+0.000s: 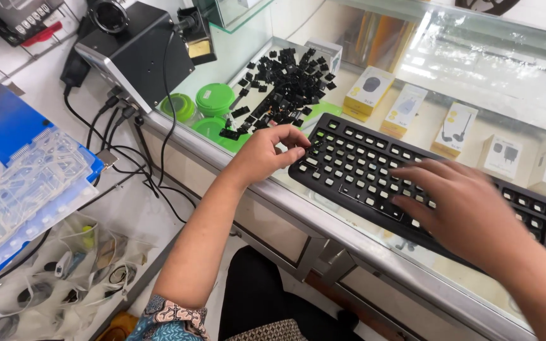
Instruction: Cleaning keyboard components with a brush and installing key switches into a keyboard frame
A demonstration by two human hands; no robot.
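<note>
The keyboard is lying on the glass counter, black, with its keycaps stripped off so that only pale switch stubs are showing. Both hands are working over it. The left hand is resting at the keyboard's near left corner, fingers curled in and pressed together at the tips; whether they are pinching a keycap cannot be told. The right hand is hovering over the middle rows, fingers spread and bent down toward the stubs, holding nothing that can be seen.

Just beyond the left hand a pile of loose black keycaps is lying on the glass, a few stragglers trailing toward the fingertips. Under the glass past that hand, green round tins are sitting; beyond the right hand, small boxes are standing in a row inside the case. Further out to the left of the left hand a black machine is sitting with cables hanging from it.
</note>
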